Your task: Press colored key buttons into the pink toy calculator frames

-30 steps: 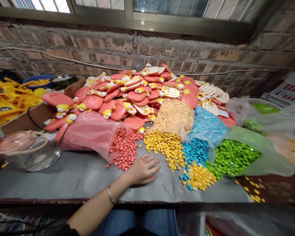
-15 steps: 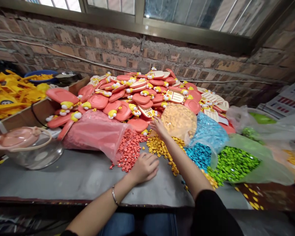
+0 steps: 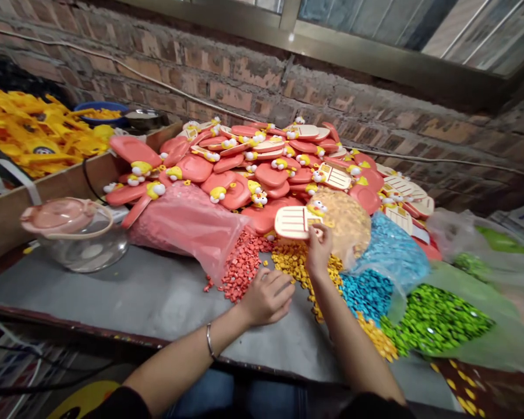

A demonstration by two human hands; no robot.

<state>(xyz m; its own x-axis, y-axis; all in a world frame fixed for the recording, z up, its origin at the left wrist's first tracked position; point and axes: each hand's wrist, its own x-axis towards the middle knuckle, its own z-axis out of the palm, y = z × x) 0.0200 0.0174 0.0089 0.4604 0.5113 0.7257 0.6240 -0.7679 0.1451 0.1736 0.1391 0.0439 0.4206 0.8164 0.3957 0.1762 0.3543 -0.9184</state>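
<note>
My right hand (image 3: 319,247) is closed on a flat toy paddle (image 3: 293,223). It has a cream slotted face, a red edge and a yellow duck-like head with white bulging eyes. The hand holds it above a spill of small yellow pieces (image 3: 288,259). On the grey table top, my left hand (image 3: 268,295) rests with curled fingers; whatever lies under them is hidden. Just beyond its knuckles are small red pieces (image 3: 240,270), spilling from a pink plastic bag (image 3: 187,227). Behind both hands rises a heap of similar red paddles (image 3: 273,177).
Right of my hands lie blue pieces (image 3: 367,294) and green pieces (image 3: 441,320) in open bags. A bag of pale yellow pieces (image 3: 344,224) leans on the heap. To the left stand a clear pot with a pink lid (image 3: 61,216) and a carton of yellow parts (image 3: 39,137).
My right hand has taken a paddle from the front of the heap and drawn it back toward me. My left hand stays by the red pieces. The view has tilted and shifted.
</note>
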